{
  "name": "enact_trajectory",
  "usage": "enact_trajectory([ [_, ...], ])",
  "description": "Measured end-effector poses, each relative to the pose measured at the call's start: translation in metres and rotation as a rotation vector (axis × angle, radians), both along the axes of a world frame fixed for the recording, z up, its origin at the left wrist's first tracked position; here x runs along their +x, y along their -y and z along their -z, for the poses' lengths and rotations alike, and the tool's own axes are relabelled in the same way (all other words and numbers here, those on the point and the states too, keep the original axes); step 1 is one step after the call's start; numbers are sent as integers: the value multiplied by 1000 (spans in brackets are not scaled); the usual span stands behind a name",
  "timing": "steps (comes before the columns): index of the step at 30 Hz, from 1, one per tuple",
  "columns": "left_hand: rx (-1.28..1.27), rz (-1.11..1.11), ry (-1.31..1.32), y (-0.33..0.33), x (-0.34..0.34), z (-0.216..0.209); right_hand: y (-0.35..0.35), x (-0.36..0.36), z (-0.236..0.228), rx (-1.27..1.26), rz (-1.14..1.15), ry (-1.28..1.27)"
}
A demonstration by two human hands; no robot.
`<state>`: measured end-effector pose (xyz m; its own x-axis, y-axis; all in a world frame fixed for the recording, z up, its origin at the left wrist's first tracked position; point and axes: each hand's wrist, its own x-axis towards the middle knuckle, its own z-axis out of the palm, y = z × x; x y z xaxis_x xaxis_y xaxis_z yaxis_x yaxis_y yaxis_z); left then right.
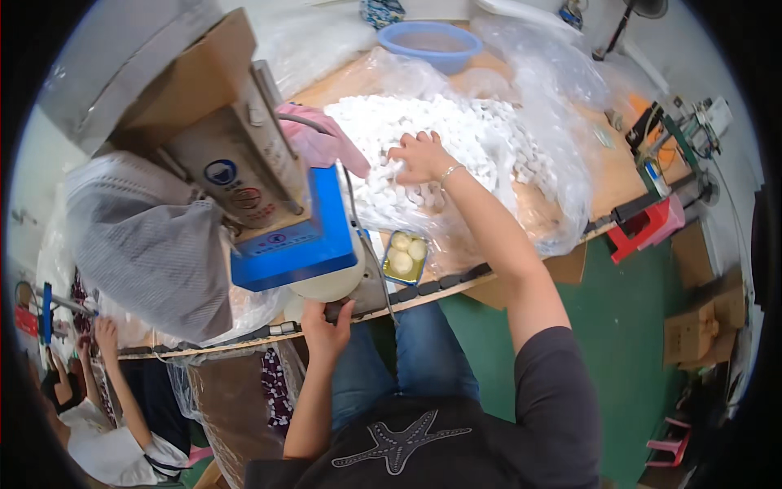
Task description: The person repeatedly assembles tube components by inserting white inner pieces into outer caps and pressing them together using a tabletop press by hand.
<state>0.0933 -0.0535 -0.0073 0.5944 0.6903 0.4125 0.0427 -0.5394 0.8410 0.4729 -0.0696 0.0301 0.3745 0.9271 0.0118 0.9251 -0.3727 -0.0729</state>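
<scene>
My right hand (pixel 422 159) reaches over a wide heap of small white pieces (pixel 481 134) on the table. Its fingers are spread and slightly curled, and the fingertips touch the heap. My left hand (pixel 326 330) is at the table's front edge, under the rounded cream base of a blue and grey machine (pixel 297 253). Thumb and fingers there close around something small and dark that I cannot make out. Between the hands, a small tray with several round pale pieces (pixel 403 257) lies near the table edge.
Clear plastic sheeting (pixel 562 163) borders the heap. A blue basin (pixel 430 45) stands at the back. Grey cloth (pixel 155 244) and pink cloth (pixel 326 138) hang by the machine. At the lower left another person (pixel 106 440) works; a red stool (pixel 639 228) stands right.
</scene>
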Motion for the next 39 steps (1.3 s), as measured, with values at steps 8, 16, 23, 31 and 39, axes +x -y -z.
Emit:
enact_trajectory([
  [8,98,-42,-41,-1,-3,-2,123,-10,-17,560,-156,83],
  [16,62,-7,-18,1,6,0,233,100,44,446,334,64],
  [23,-9,3,-8,-4,-4,3,205,19,1,485,519,145],
  [31,-20,9,14,-3,-1,2,136,-144,-10,649,-153,-285],
  [39,97,38,27,-9,-1,0,107,-173,0,358,-188,-46],
])
